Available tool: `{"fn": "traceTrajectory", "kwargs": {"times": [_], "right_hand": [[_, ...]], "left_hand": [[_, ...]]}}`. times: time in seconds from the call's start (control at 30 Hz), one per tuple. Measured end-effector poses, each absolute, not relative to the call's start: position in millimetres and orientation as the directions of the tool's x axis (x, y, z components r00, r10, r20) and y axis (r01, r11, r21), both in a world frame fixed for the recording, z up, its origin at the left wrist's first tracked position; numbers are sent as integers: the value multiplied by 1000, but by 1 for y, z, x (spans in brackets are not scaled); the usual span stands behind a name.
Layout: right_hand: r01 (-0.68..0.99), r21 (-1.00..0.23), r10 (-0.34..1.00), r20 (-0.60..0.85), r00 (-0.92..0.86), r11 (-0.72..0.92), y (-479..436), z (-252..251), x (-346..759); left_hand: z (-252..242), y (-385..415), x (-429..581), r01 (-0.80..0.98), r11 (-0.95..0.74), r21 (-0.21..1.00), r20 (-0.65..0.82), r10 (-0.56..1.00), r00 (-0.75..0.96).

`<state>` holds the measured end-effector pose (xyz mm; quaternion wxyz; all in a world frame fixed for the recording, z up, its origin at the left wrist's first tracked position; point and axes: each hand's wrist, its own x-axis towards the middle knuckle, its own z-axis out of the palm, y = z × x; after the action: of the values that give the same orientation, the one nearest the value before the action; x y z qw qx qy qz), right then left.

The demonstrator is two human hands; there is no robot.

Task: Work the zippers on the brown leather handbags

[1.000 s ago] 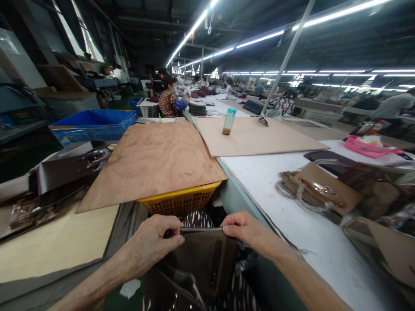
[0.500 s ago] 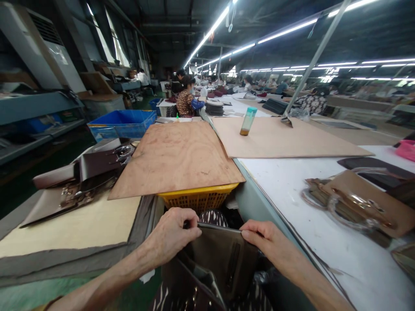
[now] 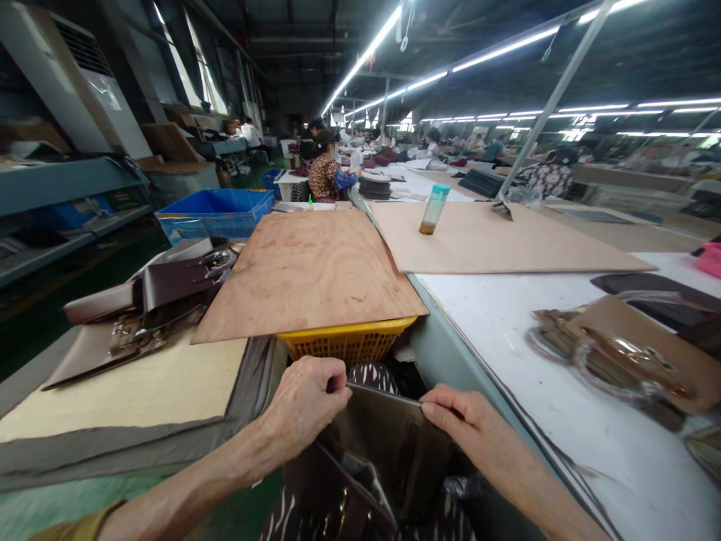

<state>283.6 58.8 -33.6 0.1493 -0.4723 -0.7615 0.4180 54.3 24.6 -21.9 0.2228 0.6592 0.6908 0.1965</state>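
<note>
A dark brown handbag (image 3: 388,443) rests on my lap, its mouth partly spread and a greyish lining showing inside. My left hand (image 3: 312,398) pinches the bag's upper edge near its left end, thumb against curled fingers. At the right end of the same edge, my right hand (image 3: 459,413) grips it between thumb and fingers. Between both hands the edge runs nearly straight. Lower down, small metal fittings (image 3: 343,503) glint on the near panel. The bag's bottom is hidden in shadow against my patterned clothing.
Ahead, a plywood board (image 3: 315,270) lies over a yellow basket (image 3: 349,340). Bag parts (image 3: 169,285) are piled at left, near a blue crate (image 3: 217,210). On the right table are a tan bag (image 3: 636,346) and a bottle (image 3: 433,210). A person (image 3: 324,176) sits farther off.
Both hands keep their hold on the bag's edge. The bag's far panel has tilted slightly, and the whole view has shifted a little.
</note>
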Motion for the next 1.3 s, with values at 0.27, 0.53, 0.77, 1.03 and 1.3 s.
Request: {"fn": "traceTrajectory", "kwargs": {"times": [0.27,0.53,0.77,1.03,1.3], "right_hand": [[621,-735,868,-88,-488,274,50,-30,282],[641,-637,865,84,-495,428,46,-38,286],[693,-516,844,123,-522,504,49,-35,283],[726,-435,836,132,-533,532,52,-38,280],[738,-228,772,210,-600,635,52,-41,265]], "left_hand": [[-22,25,54,820,58,569,-55,998,-32],[-19,23,54,833,5,554,-51,998,28],[-19,20,56,827,-1,563,-51,998,36],[-18,19,55,825,5,565,-67,997,40],[-15,19,58,822,27,569,-85,996,26]]}}
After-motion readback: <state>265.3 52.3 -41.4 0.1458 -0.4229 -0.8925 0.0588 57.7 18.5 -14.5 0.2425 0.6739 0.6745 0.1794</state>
